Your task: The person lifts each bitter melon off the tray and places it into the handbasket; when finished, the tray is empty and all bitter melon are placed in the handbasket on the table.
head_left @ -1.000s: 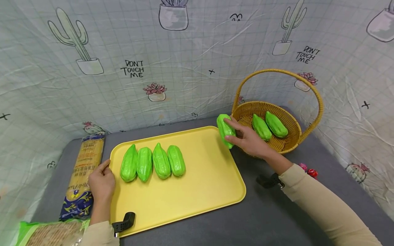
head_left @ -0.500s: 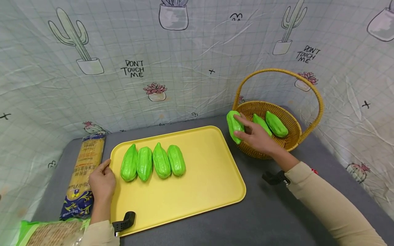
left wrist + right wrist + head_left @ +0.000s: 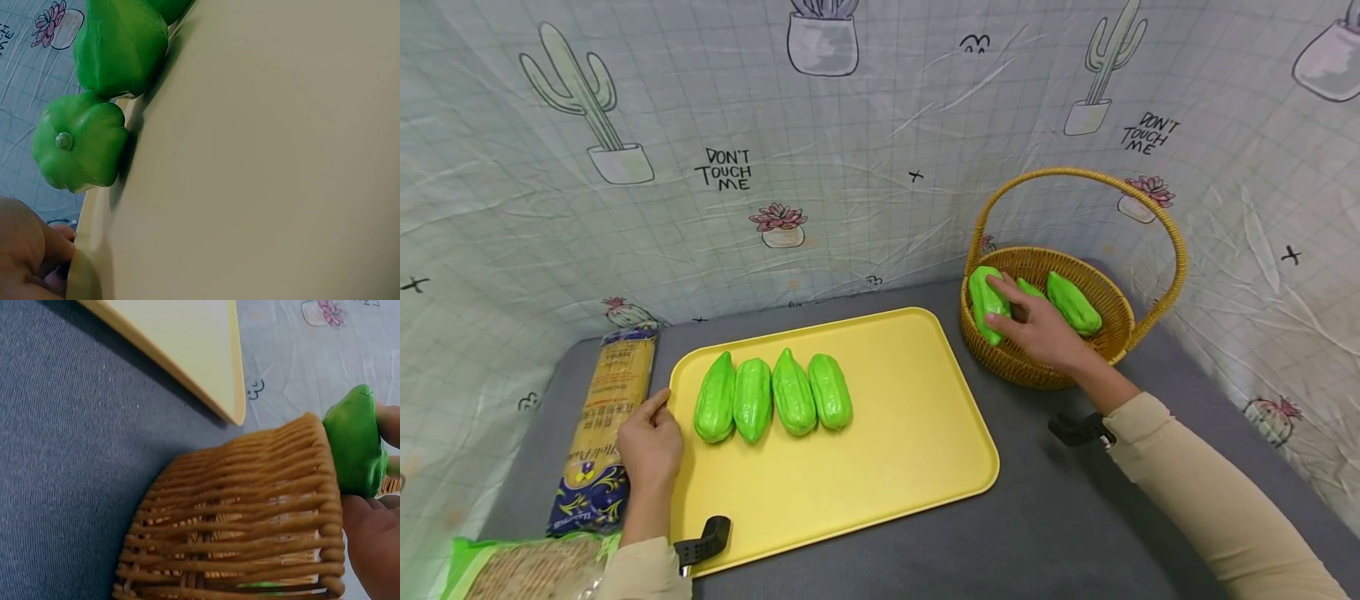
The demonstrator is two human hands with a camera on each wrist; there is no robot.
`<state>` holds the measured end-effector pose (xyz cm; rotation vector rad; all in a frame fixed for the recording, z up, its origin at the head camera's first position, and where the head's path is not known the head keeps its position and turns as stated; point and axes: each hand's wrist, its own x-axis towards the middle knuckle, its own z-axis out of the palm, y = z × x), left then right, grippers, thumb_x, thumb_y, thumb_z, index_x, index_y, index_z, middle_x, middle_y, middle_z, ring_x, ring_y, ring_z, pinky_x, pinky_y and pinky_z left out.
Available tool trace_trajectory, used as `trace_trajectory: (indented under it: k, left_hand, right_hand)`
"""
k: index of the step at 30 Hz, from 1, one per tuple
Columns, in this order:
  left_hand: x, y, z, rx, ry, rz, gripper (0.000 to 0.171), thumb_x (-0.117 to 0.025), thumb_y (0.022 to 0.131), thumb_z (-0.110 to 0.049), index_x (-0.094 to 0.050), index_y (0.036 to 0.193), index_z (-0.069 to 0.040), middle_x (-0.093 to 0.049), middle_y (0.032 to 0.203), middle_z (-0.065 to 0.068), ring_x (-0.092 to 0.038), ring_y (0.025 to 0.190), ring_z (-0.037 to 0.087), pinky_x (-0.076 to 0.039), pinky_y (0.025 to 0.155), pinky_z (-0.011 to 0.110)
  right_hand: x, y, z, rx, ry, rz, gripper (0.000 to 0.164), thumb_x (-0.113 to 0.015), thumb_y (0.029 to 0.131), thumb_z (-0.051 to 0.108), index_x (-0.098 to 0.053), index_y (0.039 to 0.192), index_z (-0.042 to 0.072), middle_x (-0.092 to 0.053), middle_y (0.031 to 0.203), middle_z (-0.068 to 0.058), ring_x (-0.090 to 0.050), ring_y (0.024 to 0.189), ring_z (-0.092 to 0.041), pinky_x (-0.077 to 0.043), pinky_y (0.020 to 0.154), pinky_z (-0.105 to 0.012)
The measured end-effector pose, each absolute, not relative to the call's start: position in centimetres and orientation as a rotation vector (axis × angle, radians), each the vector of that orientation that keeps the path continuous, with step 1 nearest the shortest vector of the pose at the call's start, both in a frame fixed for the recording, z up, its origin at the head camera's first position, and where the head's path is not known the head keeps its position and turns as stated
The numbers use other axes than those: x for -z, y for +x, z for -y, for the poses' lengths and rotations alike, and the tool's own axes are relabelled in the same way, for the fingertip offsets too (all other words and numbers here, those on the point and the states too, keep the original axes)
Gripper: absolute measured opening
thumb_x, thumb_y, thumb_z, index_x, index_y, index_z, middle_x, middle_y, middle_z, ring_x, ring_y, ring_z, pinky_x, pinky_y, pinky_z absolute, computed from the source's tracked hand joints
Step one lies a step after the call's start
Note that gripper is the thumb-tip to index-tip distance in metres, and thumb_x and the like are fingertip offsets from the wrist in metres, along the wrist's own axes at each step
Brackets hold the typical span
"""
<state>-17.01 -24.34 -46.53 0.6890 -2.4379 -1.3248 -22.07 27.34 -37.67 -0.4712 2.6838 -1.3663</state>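
My right hand (image 3: pixel 1037 323) holds a green papaya (image 3: pixel 989 305) between thumb and fingers. The fruit is over the left rim of the wicker basket (image 3: pixel 1120 287). In the right wrist view, that papaya (image 3: pixel 354 445) shows just beyond the rim's weave. Inside the basket lie two more papayas, one (image 3: pixel 1073 303) in plain sight and the other (image 3: pixel 1032 288) partly behind my hand. My left hand (image 3: pixel 651 442) pinches the left rim of the yellow tray (image 3: pixel 910 450). Several papayas (image 3: pixel 793 393) lie side by side on the tray's left half; one (image 3: pixel 81 142) shows its stem end in the left wrist view.
A long pasta packet (image 3: pixel 606 417) lies left of the tray. Below it is a green-edged bag (image 3: pixel 535 571) of brown contents, cut off by the frame. The basket's tall handle (image 3: pixel 1078 172) arches overhead. A patterned cloth (image 3: pixel 865 208) backs the grey table (image 3: pixel 1037 517).
My right hand has carried the papaya rightward from the tray's upper right corner to the basket's rim. My left hand and the papayas on the tray have stayed put.
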Motion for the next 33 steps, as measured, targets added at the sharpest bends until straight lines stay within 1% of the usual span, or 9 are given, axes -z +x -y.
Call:
trace_trajectory:
  k: [2, 6, 9, 11, 16, 21, 29, 33]
  left_hand:
    - [46.6, -17.0, 24.3, 1.325, 0.687, 2.436, 0.044, -0.034, 0.106, -0.006, -0.058, 0.142, 0.002, -0.053, 0.146, 0.031, -0.046, 0.14, 0.049, -0.042, 0.113, 0.06]
    - [46.6, -17.0, 24.4, 1.326, 0.687, 2.435, 0.044, -0.034, 0.106, -0.006, -0.057, 0.142, 0.002, -0.053, 0.146, 0.031, -0.046, 0.14, 0.049, -0.042, 0.113, 0.06]
    - [46.7, -16.9, 24.4, 1.329, 0.689, 2.436, 0.044, -0.034, 0.106, -0.006, -0.057, 0.143, 0.002, -0.053, 0.146, 0.031, -0.046, 0.14, 0.049, -0.042, 0.112, 0.06]
    - [46.7, -16.9, 24.4, 1.331, 0.688, 2.439, 0.044, -0.034, 0.106, -0.006, -0.057, 0.143, 0.002, -0.052, 0.147, 0.031, -0.046, 0.14, 0.049, -0.042, 0.112, 0.06]
    - [46.7, -16.8, 24.4, 1.336, 0.68, 2.437, 0.044, -0.033, 0.106, -0.006, -0.057, 0.143, 0.002, -0.052, 0.147, 0.031, -0.046, 0.14, 0.049, -0.042, 0.113, 0.061]
    - [46.7, -16.9, 24.3, 1.331, 0.669, 2.432, 0.044, -0.034, 0.106, -0.006, -0.057, 0.142, 0.002, -0.053, 0.146, 0.031, -0.046, 0.14, 0.049, -0.042, 0.113, 0.061]
    - [46.7, -16.9, 24.3, 1.332, 0.667, 2.433, 0.044, -0.034, 0.107, -0.007, -0.057, 0.143, 0.002, -0.053, 0.147, 0.031, -0.046, 0.14, 0.048, -0.042, 0.112, 0.06]
    - [46.7, -16.8, 24.3, 1.334, 0.668, 2.433, 0.044, -0.034, 0.107, -0.007, -0.057, 0.143, 0.002, -0.053, 0.147, 0.031, -0.046, 0.14, 0.048, -0.043, 0.111, 0.06]
  right_hand:
    - [37.8, -22.2, -27.6, 1.363, -0.463, -2.686, 0.068, -0.054, 0.106, 0.018, -0.019, 0.164, 0.01, -0.004, 0.173, -0.014, -0.003, 0.161, -0.033, -0.027, 0.124, -0.059]
    - [38.0, -22.6, -28.0, 1.339, -0.424, -2.692, 0.068, -0.054, 0.107, 0.02, -0.019, 0.164, 0.01, -0.002, 0.173, -0.017, -0.009, 0.16, -0.038, -0.029, 0.122, -0.061]
    - [38.3, -22.9, -28.5, 1.314, -0.404, -2.695, 0.068, -0.054, 0.107, 0.021, -0.019, 0.164, 0.01, -0.002, 0.173, -0.018, -0.011, 0.159, -0.039, -0.03, 0.121, -0.062]
    - [38.6, -23.2, -28.8, 1.297, -0.403, -2.695, 0.068, -0.054, 0.107, 0.021, -0.019, 0.164, 0.009, -0.003, 0.172, -0.018, -0.008, 0.16, -0.039, -0.03, 0.121, -0.062]
    - [39.2, -23.9, -29.3, 1.246, -0.39, -2.691, 0.068, -0.054, 0.107, 0.021, -0.02, 0.164, 0.007, -0.007, 0.172, -0.02, -0.001, 0.16, -0.039, -0.024, 0.124, -0.063]
    - [39.6, -24.4, -29.6, 1.209, -0.37, -2.686, 0.068, -0.055, 0.106, 0.02, -0.02, 0.163, 0.006, -0.009, 0.171, -0.022, -0.001, 0.16, -0.041, -0.022, 0.125, -0.063]
    - [40.2, -24.8, -30.1, 1.174, -0.329, -2.651, 0.068, -0.055, 0.106, 0.021, -0.021, 0.163, 0.004, 0.0, 0.171, -0.025, 0.001, 0.158, -0.043, -0.027, 0.12, -0.066]
    - [40.4, -25.1, -30.1, 1.171, -0.33, -2.638, 0.068, -0.054, 0.107, 0.021, -0.02, 0.163, 0.003, -0.001, 0.171, -0.024, 0.002, 0.159, -0.043, -0.025, 0.122, -0.065]
